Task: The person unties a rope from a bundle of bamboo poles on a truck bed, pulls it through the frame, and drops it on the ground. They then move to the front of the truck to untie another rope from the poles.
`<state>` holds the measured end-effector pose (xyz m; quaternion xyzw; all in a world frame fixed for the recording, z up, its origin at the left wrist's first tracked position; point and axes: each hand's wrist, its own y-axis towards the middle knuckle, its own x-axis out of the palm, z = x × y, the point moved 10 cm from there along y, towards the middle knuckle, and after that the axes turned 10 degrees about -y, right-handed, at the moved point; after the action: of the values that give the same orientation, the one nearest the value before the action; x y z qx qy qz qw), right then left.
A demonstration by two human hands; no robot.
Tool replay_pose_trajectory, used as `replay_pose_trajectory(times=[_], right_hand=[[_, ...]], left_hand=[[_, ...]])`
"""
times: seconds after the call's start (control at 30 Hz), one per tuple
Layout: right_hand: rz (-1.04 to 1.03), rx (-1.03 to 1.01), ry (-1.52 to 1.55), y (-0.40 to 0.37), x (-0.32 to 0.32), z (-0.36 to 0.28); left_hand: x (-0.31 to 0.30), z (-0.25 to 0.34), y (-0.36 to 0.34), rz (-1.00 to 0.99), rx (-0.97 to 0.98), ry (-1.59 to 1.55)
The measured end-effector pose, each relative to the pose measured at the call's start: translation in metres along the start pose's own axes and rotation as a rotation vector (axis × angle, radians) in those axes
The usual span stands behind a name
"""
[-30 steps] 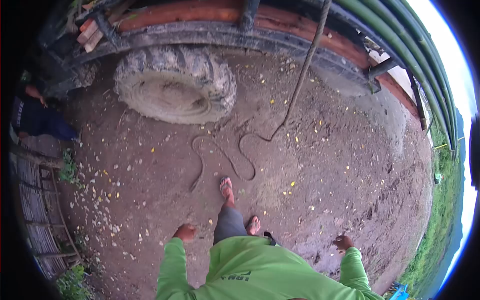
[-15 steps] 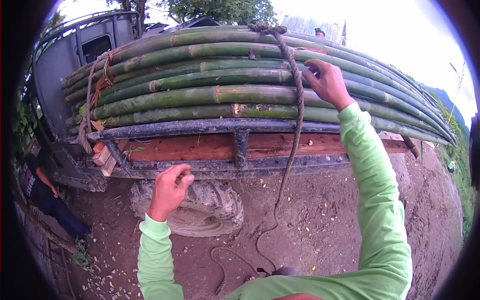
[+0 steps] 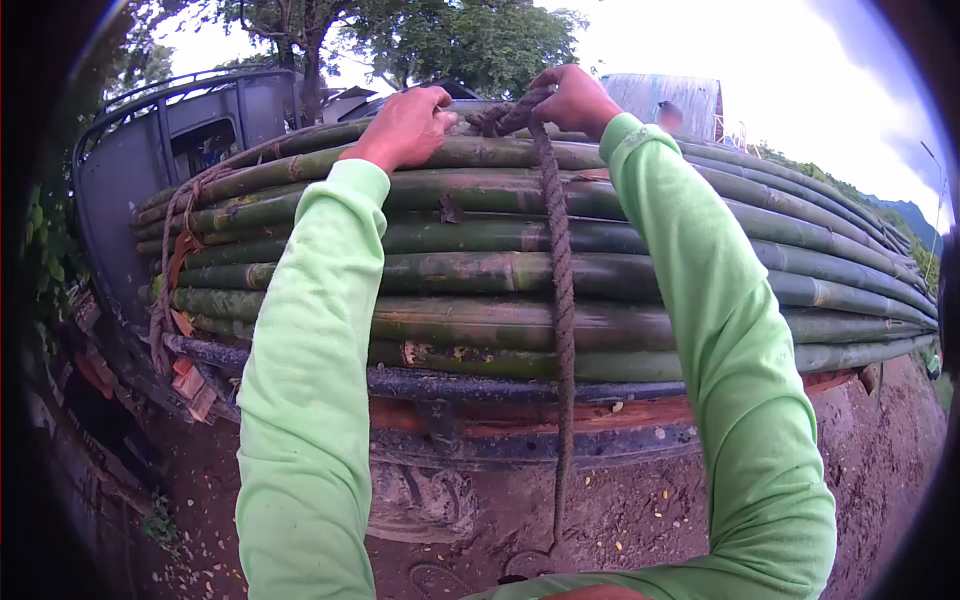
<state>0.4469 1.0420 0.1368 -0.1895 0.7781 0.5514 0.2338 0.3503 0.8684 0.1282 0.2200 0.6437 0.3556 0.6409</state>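
Observation:
A thick brown rope runs over a large stack of green bamboo poles and hangs down the near side to the ground. At the top of the stack it forms a knot. My right hand is closed round the rope just right of this knot. Left of the knot is my left hand, its fingers curled together close to the rope's end. What lies between those fingers is hidden.
The poles rest on a truck bed with a dark metal rail. Its cab stands at the left, with another rope round the poles there. Below is a muddy tyre. A person is at the lower left; another person's head shows behind the stack.
Both hands have moved up to the top of the stack. My right hand has taken hold of the rope by the knot. My left hand has risen from below the rail.

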Motion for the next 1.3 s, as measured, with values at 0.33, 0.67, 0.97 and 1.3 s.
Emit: replay_pose_trajectory(times=[0.33, 0.67, 0.97, 1.3], right_hand=[[0.086, -0.049, 0.403, 0.091, -0.071, 0.111], [-0.099, -0.017, -0.14, 0.021, -0.126, 0.174], [-0.1, -0.334, -0.447, -0.025, -0.106, 0.168], [-0.219, -0.252, -0.39, -0.033, -0.097, 0.161]], left_hand=[[0.092, 0.013, 0.108, -0.24, -0.013, 0.249], [0.165, 0.047, 0.14, -0.348, 0.098, 0.03], [0.213, 0.169, 0.162, -0.379, 0.584, 0.07], [0.181, 0.175, 0.177, -0.144, 0.7, 0.105]])
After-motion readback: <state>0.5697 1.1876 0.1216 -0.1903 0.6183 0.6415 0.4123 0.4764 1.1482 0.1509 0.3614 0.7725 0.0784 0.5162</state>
